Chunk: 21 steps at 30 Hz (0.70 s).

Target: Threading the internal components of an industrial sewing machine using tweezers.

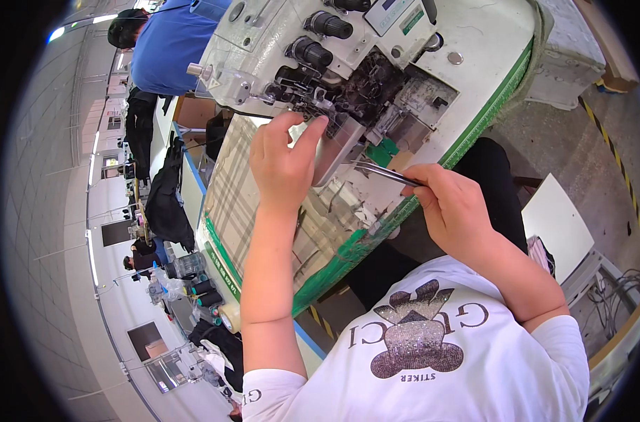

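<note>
A white overlock sewing machine [263,60] stands in front of me, with the black, dusty mechanism [369,81] behind its front cover exposed. My left hand [283,165] is raised at the needle and presser area, thumb and index finger bent toward each other. Whatever lies between those fingertips is too small to make out. In my right hand [452,204] is a pair of metal tweezers [383,171], gripped near the back end. Their tips point left, toward a pale metal plate [339,151] beside my left fingers, and appear apart from it.
Green measuring tape [485,130] runs along the machine table's edge. Lint and scraps [348,200] lie on the table's near part. Black thread cones [206,292] stand at the left. A person in a blue shirt [172,53] is at the far left. A white panel [558,225] stands at right.
</note>
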Each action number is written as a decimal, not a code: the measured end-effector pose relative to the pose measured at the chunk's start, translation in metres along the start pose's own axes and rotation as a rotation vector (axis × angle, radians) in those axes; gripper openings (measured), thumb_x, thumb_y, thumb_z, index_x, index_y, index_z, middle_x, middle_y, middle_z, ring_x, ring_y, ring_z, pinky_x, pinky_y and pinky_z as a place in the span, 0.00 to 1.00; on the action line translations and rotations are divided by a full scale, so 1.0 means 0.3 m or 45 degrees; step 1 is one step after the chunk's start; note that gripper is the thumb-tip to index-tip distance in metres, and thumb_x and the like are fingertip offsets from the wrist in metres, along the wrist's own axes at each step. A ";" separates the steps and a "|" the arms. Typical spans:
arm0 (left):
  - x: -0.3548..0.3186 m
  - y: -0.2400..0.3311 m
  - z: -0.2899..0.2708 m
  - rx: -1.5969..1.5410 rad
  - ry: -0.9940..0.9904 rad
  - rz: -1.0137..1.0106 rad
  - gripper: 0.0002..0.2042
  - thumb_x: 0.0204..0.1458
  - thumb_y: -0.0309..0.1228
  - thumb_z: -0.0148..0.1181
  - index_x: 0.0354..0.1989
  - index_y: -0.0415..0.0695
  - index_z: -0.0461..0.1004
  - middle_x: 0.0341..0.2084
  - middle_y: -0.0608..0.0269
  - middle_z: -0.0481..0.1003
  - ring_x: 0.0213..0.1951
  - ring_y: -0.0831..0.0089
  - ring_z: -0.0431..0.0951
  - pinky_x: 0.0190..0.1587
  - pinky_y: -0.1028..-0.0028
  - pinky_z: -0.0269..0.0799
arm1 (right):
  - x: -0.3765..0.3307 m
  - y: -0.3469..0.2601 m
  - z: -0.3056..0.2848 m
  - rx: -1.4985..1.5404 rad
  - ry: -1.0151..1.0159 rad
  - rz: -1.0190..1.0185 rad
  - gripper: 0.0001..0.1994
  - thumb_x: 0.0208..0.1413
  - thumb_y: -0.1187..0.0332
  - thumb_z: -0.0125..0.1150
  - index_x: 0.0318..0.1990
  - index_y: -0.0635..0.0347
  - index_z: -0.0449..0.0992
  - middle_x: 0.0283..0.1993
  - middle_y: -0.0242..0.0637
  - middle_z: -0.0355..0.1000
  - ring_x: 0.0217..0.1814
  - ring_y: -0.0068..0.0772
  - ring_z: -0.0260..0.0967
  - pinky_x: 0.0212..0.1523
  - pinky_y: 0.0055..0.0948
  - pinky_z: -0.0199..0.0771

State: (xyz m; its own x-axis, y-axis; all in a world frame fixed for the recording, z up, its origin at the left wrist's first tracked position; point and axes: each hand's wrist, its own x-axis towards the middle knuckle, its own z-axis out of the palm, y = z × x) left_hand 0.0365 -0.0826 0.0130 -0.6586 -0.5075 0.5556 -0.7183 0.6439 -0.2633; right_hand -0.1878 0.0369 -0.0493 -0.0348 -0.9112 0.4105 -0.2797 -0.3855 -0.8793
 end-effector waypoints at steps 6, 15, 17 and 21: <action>-0.010 -0.029 -0.012 -0.121 0.006 0.172 0.10 0.38 0.23 0.66 0.32 0.49 0.81 0.39 0.66 0.77 0.29 0.68 0.74 0.29 0.72 0.70 | -0.001 0.019 -0.008 0.063 -0.007 0.020 0.14 0.53 0.83 0.59 0.46 0.61 0.73 0.34 0.41 0.77 0.35 0.41 0.78 0.33 0.34 0.78; -0.007 0.040 -0.134 -0.562 -0.163 0.190 0.09 0.39 0.22 0.66 0.32 0.45 0.80 0.37 0.63 0.79 0.33 0.65 0.78 0.33 0.70 0.74 | 0.008 0.038 0.002 0.125 -0.080 0.083 0.13 0.55 0.84 0.56 0.47 0.63 0.72 0.34 0.43 0.76 0.35 0.40 0.79 0.33 0.33 0.78; 0.003 0.064 -0.167 -0.596 -0.172 0.055 0.11 0.38 0.20 0.69 0.33 0.45 0.81 0.33 0.63 0.77 0.32 0.65 0.77 0.33 0.70 0.72 | 0.009 0.041 0.007 0.126 -0.078 0.076 0.12 0.55 0.84 0.55 0.47 0.64 0.72 0.35 0.43 0.76 0.35 0.40 0.79 0.34 0.33 0.78; 0.003 0.083 -0.207 -0.606 -0.172 -0.002 0.13 0.35 0.20 0.71 0.32 0.46 0.81 0.29 0.65 0.73 0.31 0.66 0.74 0.31 0.70 0.68 | 0.010 0.033 0.013 0.143 -0.080 0.091 0.12 0.56 0.83 0.55 0.47 0.64 0.72 0.35 0.43 0.76 0.35 0.40 0.79 0.34 0.33 0.78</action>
State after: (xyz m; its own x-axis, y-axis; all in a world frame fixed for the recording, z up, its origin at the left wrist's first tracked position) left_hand 0.0321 -0.0316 0.0558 -0.7034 -0.5582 0.4401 -0.5580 0.8172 0.1446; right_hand -0.1870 0.0298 -0.0576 0.0107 -0.9428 0.3331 -0.1694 -0.3300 -0.9287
